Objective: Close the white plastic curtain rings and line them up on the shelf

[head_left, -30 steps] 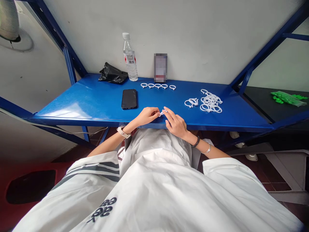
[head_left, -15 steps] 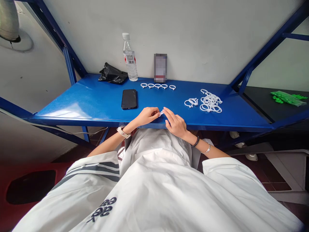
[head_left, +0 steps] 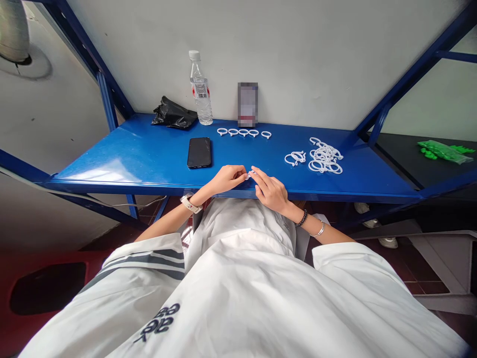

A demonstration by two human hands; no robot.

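Near the front edge of the blue tabletop, my left hand (head_left: 229, 179) is closed, pinching a small white plastic piece (head_left: 248, 176), apparently a ring like the others. My right hand (head_left: 272, 189) meets it from the other side, fingertips closed on the same piece; most of it is hidden by the fingers. Beyond the hands stands a row of several white plastic rings (head_left: 243, 133), each with a small tab. To the right lie a loose heap of white rings (head_left: 325, 158) and a smaller cluster (head_left: 295, 158).
A black phone (head_left: 199, 153) lies flat left of the hands. Along the wall are a crumpled black plastic bag (head_left: 174, 114), a water bottle (head_left: 201, 94) and a blurred upright phone-like object (head_left: 248, 104). Green pieces in a clear bag (head_left: 443, 151) lie on a dark surface at right.
My right fingertips have shifted slightly over the white piece, which now shows less between the hands. Everything else stays where it was.
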